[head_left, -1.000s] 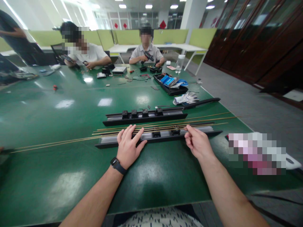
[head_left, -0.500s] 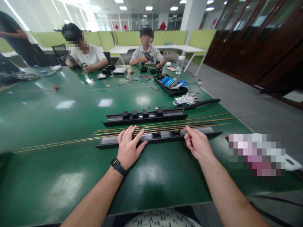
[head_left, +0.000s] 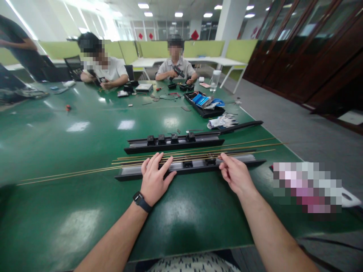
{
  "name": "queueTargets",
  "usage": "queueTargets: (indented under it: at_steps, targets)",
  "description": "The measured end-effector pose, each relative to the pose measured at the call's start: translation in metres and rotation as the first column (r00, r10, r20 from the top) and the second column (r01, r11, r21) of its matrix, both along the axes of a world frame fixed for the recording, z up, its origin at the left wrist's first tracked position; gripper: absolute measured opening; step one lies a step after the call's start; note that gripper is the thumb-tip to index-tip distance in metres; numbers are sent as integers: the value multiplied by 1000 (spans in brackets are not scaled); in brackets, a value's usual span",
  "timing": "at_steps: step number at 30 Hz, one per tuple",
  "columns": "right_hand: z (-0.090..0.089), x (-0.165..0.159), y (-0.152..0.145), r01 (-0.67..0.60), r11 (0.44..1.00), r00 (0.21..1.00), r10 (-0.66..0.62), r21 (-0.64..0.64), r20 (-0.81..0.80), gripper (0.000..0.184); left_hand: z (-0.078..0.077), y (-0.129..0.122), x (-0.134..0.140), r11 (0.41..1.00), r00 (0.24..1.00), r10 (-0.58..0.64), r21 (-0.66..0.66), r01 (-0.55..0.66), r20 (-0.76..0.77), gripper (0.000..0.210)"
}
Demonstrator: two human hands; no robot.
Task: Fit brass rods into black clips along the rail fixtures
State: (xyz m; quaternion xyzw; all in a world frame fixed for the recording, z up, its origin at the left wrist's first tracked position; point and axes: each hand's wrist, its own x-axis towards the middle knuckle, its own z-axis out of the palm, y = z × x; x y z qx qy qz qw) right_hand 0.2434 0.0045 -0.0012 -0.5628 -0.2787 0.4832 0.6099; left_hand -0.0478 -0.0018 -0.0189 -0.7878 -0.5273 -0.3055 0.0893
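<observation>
Several thin brass-coloured rods (head_left: 193,153) lie lengthwise over a black channel-shaped rail (head_left: 133,170) with a grey inside. My left hand (head_left: 156,174), wearing a watch on its wrist, rests on the rail and rods with fingers spread. My right hand (head_left: 235,172) is closed, thumb and forefinger pinched at a thin rod near the rail's right part. Black blocks (head_left: 210,160) sit in the rail between my hands. Just beyond lies a second black rail (head_left: 174,146) with several black blocks (head_left: 150,139) standing in it.
White gloves (head_left: 222,121) and a black tray (head_left: 208,109) of blue items lie farther back. A long black strip (head_left: 242,126) extends from the far rail. Two people sit across the green table (head_left: 93,204), handling dark objects. A clear bottle (head_left: 215,80) stands at the back right.
The view has tilted up slightly. My left hand keeps its place on the rods; my right hand has shifted only slightly. Across the table, the person at left has moved their hands a little.
</observation>
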Motion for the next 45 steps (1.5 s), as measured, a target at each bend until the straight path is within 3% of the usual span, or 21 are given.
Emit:
queueTargets:
  at_steps: [6, 13, 45]
  targets:
    - [0, 1, 0, -14, 1000, 999, 14, 11, -28, 37, 0, 0, 0, 1000, 1000, 4, 3, -4, -12, 47]
    - [-1, 5, 1, 60, 998, 997, -59, 17, -50, 33, 0, 0, 0, 1000, 1000, 4, 9, -4, -21, 46]
    - [-2, 2, 0, -20, 1000, 1000, 20, 2, 6, 40, 0, 0, 0, 1000, 1000, 10, 6, -10, -21, 46]
